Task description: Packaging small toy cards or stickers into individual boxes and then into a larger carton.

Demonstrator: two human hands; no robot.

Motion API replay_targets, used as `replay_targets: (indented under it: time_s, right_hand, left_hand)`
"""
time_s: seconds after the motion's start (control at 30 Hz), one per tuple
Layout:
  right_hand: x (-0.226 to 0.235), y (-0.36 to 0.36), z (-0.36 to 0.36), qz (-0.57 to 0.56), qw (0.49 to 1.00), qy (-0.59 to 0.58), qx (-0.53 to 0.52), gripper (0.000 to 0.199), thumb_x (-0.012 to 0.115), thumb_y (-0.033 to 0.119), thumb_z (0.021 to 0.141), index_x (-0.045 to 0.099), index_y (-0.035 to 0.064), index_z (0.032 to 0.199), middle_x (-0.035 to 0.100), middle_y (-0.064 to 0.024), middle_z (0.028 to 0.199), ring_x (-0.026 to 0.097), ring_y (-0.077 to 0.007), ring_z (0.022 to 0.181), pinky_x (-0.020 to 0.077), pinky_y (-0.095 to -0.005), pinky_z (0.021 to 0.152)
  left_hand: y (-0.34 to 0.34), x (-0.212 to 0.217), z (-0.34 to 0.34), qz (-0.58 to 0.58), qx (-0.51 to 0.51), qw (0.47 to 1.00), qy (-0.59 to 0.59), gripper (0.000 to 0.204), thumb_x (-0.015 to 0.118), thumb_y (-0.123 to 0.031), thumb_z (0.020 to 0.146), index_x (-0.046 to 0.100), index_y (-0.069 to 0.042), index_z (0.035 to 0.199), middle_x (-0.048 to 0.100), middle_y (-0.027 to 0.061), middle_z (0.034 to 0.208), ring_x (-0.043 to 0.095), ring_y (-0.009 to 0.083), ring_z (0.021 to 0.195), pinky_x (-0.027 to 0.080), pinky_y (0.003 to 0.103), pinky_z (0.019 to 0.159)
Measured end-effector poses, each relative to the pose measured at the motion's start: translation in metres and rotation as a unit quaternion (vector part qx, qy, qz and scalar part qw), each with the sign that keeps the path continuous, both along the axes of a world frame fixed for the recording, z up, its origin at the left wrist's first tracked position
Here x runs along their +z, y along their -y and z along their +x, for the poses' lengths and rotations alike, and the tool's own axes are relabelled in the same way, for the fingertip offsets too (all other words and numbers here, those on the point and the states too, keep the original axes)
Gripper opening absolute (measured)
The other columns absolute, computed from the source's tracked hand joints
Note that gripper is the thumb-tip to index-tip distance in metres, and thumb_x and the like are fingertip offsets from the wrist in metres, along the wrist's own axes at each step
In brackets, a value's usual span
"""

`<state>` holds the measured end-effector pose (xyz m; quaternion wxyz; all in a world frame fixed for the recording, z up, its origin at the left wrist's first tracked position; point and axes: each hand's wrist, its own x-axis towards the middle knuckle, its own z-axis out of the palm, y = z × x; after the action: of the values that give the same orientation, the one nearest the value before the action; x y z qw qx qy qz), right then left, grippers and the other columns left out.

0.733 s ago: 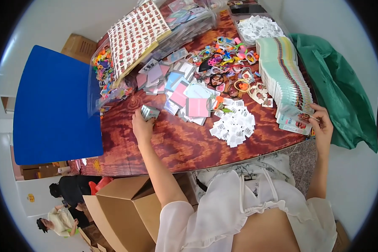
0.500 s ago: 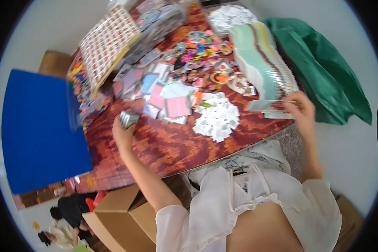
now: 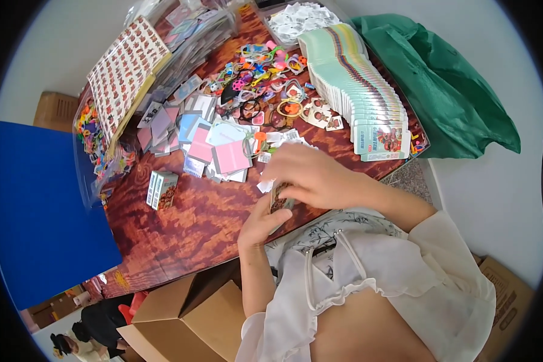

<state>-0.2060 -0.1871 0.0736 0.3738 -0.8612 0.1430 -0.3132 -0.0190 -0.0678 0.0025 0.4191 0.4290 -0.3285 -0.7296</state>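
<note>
My left hand (image 3: 260, 224) grips the lower end of a small carton (image 3: 277, 199) near the table's front edge. Over its top end bends my right hand (image 3: 314, 175), thumb and fingers closed on the carton and partly hiding it. Just behind the hands lie white printed slips (image 3: 292, 137), mostly covered by the right hand. Two small upright printed boxes (image 3: 161, 190) stand side by side to the left. At the right, a long overlapping row of flat pale-green cartons (image 3: 377, 114) runs toward the back.
Pink, blue and white cards (image 3: 232, 155) and colourful hair ties and trinkets (image 3: 265, 75) cover the middle. A sticker sheet (image 3: 130, 78) leans on a clear bin at the left. A green bag (image 3: 434, 90) lies right. An open cardboard box (image 3: 181, 320) sits below the front edge.
My left hand has left the small boxes and moved right. My right hand has brought a flat carton from the row leftward, and both hands now meet on it.
</note>
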Motion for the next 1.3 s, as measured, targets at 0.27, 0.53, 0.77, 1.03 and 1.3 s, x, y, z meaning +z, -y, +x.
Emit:
replay_targets:
  time_s: [0.27,0.53,0.77,1.03,1.3]
  right_hand:
    - [-0.025,-0.001,0.001,0.038,0.998,-0.004,-0.039,0.030,0.079,0.015,0.072,0.063,0.0070,0.096,0.049,-0.0160,0.138,0.040,-0.0364,0.129,0.0350,-0.0475,0.104]
    - [-0.027,-0.003,0.005,0.264,0.963,0.042,-0.022,0.014,0.073,0.011,0.083,0.061,0.0039,0.084,0.062,-0.0079,0.108,0.058,-0.0227,0.102,0.0437,-0.0369,0.088]
    - [-0.036,0.000,-0.006,0.160,0.981,-0.055,-0.099,0.013,0.069,0.011,0.088,0.059,0.0021,0.088,0.061,-0.0036,0.085,0.059,-0.0150,0.080,0.0445,-0.0307,0.070]
    - [-0.029,-0.009,0.010,0.381,0.899,0.175,-0.126,0.026,0.072,-0.001,0.084,0.057,0.0017,0.104,0.060,-0.0007,0.094,0.057,-0.0067,0.082,0.0470,-0.0245,0.071]
    - [-0.040,-0.004,-0.003,0.366,0.926,0.061,-0.073,0.027,0.073,0.002,0.085,0.061,0.0003,0.109,0.062,-0.0036,0.098,0.058,-0.0059,0.085,0.0472,-0.0233,0.073]
  left_hand:
    - [0.004,-0.003,-0.007,-0.057,0.060,0.995,0.062,0.065,0.081,-0.008,0.075,0.053,0.001,0.133,0.062,0.0080,0.123,0.060,0.0168,0.109,0.049,0.033,0.094]
    - [-0.009,-0.024,-0.015,-0.046,0.179,0.983,0.005,0.047,0.073,-0.023,0.088,0.057,0.001,0.125,0.067,0.0075,0.112,0.066,0.0168,0.100,0.055,0.033,0.084]
    - [-0.009,0.005,-0.020,-0.071,0.216,0.955,0.189,0.032,0.061,-0.007,0.095,0.058,0.004,0.124,0.063,0.0056,0.110,0.058,0.0088,0.095,0.047,0.023,0.081]
    - [-0.003,0.043,-0.032,-0.145,0.235,0.930,0.242,0.065,0.062,0.011,0.087,0.036,-0.001,0.146,0.064,0.0108,0.112,0.065,0.0170,0.100,0.054,0.028,0.084]
    - [-0.006,0.033,-0.015,-0.123,0.218,0.966,0.071,0.050,0.064,0.012,0.086,0.045,-0.002,0.130,0.062,0.0143,0.115,0.064,0.0174,0.102,0.055,0.028,0.085]
